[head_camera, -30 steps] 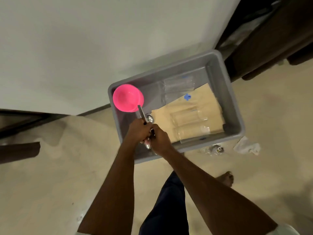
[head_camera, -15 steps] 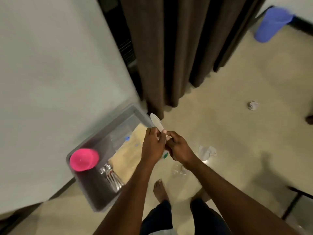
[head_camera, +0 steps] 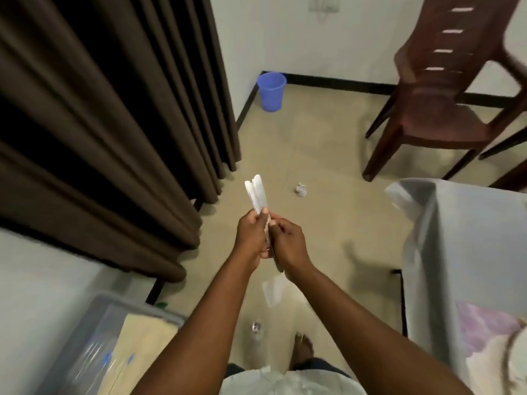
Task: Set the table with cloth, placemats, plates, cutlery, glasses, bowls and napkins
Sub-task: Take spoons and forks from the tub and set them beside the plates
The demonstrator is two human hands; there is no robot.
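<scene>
Dim warm indoor light, soft shadows fell on the floor (head_camera: 328,155), wide-angle bending at edges, motion blur smeared the chair (head_camera: 445,81).

A dark brown curtain (head_camera: 99,124) hangs in heavy folds beside a white wall (head_camera: 285,32) with a black skirting strip. The floor (head_camera: 328,218) is pale beige. A blue bucket (head_camera: 271,91) stands in the corner. The chair (head_camera: 445,92) is reddish brown. The cutlery (head_camera: 256,193) looks silvery white. A grey bin (head_camera: 94,323) holds tan placemats (head_camera: 139,346) with small blue marks. The bench's cloth (head_camera: 470,252) is pale grey.
</scene>
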